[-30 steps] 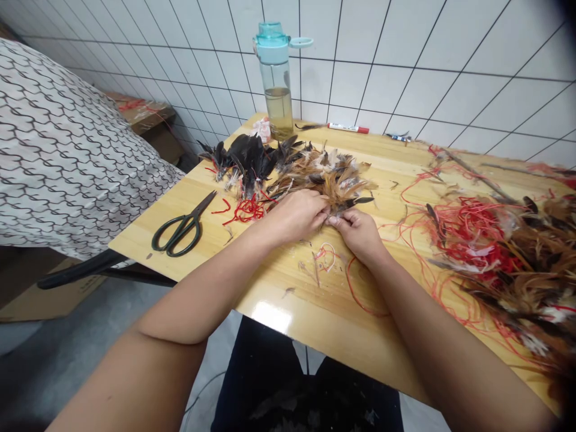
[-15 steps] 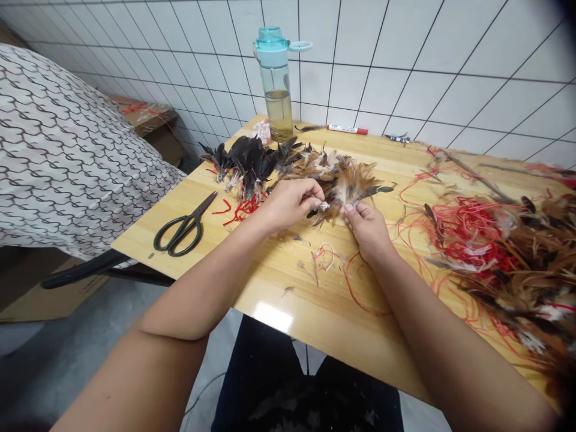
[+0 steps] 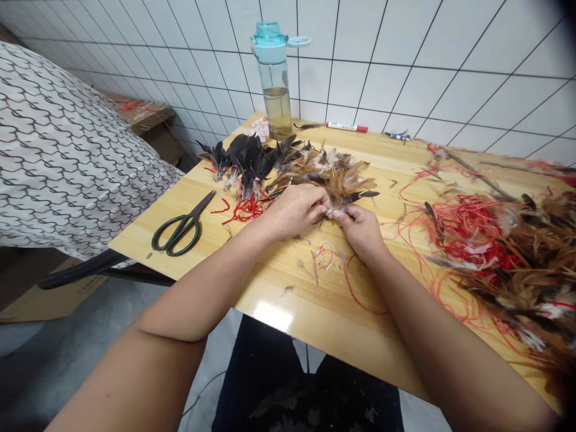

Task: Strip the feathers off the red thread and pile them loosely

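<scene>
A brown feather bunch [image 3: 345, 183] has its pale quill end pinched by my right hand [image 3: 360, 227], thumb against the fingers. My left hand [image 3: 302, 209] is closed too, its fingertips meeting the right thumb at that same quill end. Its pinch is partly hidden, so I cannot tell whether it grips the quills or something small. Beyond the hands lie more brown feathers [image 3: 310, 165] and black feather bunches [image 3: 252, 161]. Short red strings [image 3: 245, 207] rest left of my left hand, and scissors with dark handles [image 3: 182, 227] lie farther left.
A bottle with a turquoise lid [image 3: 275, 81] stands near the tiled wall, beside a red-capped marker [image 3: 346, 127]. Tangled red cord [image 3: 472, 231] and a large brown feather heap [image 3: 540, 252] cover the table's right side. Patterned cloth [image 3: 85, 156] hangs at the left.
My right hand has moved left and slightly up with the feather bunch. The hands were apart and now touch at the quill end.
</scene>
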Demonstrator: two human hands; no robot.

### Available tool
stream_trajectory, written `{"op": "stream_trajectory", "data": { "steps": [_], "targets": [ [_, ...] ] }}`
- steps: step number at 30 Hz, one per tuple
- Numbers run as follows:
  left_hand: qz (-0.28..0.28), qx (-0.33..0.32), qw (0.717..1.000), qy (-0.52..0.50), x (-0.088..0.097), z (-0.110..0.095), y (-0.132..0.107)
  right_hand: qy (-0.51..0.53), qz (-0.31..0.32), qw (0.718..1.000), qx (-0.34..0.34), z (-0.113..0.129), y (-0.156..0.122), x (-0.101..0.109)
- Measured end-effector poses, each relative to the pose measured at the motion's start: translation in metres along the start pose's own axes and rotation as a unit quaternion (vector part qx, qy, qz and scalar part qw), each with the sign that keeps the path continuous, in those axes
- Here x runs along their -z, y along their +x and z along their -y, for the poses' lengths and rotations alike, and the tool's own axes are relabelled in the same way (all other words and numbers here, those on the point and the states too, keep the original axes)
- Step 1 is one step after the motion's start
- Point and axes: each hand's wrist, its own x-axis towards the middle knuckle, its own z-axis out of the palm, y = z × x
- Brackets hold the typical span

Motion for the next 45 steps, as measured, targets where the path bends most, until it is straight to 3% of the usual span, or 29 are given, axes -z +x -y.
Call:
{"op": "stream_trajectory", "data": {
  "steps": [8, 13, 18, 20, 22, 27, 30, 40, 45],
  "targets": [
    [0.022, -0.013, 0.999, 0.034, -0.001, 0.002, 0.0, -0.045, 0.034, 0.998, 0.02, -0.001, 0.0, 0.001],
    [-0.01, -0.012, 1.0, -0.015, -0.005, -0.002, 0.0, -0.079, 0.067, 0.994, 0.04, 0.005, -0.002, 0.002],
    [-0.134, 0.023, 0.986, -0.1, -0.002, -0.007, 0.001, 0.002, 0.058, 0.998, 0.028, 0.006, -0.003, 0.003],
    [-0.203, 0.06, 0.972, -0.101, 0.002, -0.005, 0.001, 0.057, 0.042, 0.997, 0.013, 0.006, -0.003, 0.004],
    [-0.23, 0.103, 0.963, -0.098, 0.005, -0.002, 0.002, 0.096, 0.027, 0.995, 0.001, 0.006, -0.003, 0.005],
    [-0.11, 0.139, 0.972, -0.155, 0.0, -0.001, 0.002, 0.107, 0.013, 0.994, 0.001, 0.005, -0.003, 0.006],
    [-0.071, 0.162, 0.964, -0.197, -0.009, -0.004, 0.002, 0.084, 0.016, 0.996, 0.015, 0.003, -0.003, 0.004],
    [-0.045, 0.142, 0.975, -0.167, -0.016, -0.01, 0.002, 0.01, 0.037, 0.997, 0.063, 0.004, -0.004, -0.001],
    [-0.12, 0.145, 0.97, -0.152, 0.005, -0.002, 0.003, 0.057, 0.017, 0.998, 0.023, 0.003, -0.003, 0.002]
  ]
}}
